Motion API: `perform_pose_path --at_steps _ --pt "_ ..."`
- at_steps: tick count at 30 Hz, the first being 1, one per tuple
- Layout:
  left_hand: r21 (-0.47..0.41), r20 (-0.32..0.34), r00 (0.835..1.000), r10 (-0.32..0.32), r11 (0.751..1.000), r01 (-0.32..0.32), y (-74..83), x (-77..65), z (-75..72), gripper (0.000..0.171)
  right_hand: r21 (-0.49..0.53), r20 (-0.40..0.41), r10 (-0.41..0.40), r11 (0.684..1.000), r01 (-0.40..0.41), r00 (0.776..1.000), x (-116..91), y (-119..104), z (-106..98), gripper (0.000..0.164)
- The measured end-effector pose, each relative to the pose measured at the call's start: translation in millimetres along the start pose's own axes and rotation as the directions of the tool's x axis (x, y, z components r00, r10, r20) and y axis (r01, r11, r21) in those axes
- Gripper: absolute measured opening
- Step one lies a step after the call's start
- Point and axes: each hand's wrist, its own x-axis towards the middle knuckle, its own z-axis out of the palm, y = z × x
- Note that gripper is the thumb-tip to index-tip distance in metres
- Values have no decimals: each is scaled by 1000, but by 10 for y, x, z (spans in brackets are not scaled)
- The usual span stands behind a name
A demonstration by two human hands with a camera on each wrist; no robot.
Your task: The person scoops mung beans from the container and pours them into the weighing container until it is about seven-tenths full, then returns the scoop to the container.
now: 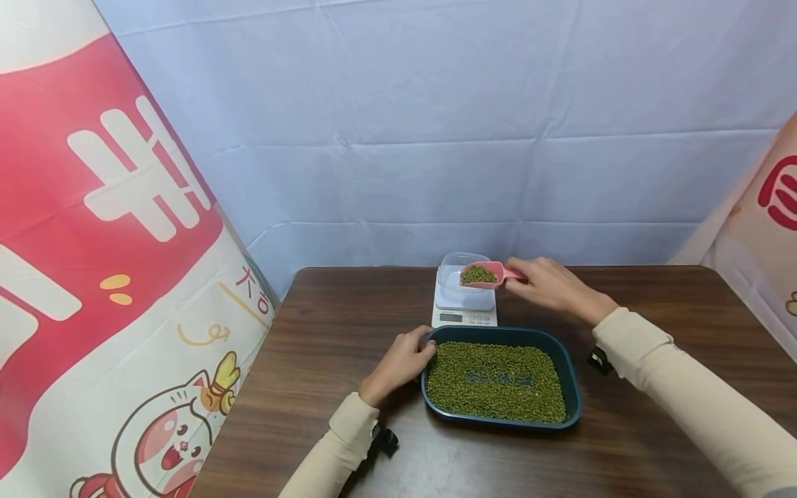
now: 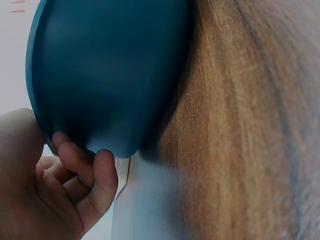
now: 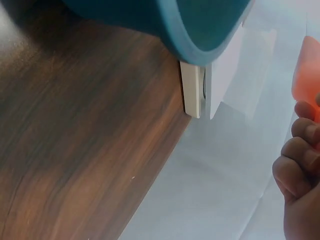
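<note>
My right hand grips the handle of a pink scoop, which carries a heap of green mung beans. The scoop hangs over a clear plastic container standing on a white kitchen scale. In the right wrist view the curled fingers wrap the handle, and the scoop is cut off by the frame edge. My left hand holds the upper left corner of a dark blue tray of mung beans. In the left wrist view its fingers curl against the outside of the tray.
The tray and scale stand on a dark wooden table, the scale close to its back edge. A pale cloth backdrop hangs behind. A printed banner hangs on the left, and another on the right.
</note>
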Motion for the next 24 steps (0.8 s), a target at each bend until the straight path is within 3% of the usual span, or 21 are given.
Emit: perform_pose_path --at_steps 24 --pt "-30 15 1000 -15 999 16 37 -32 -19 29 -93 67 105 991 -99 992 121 85 -40 13"
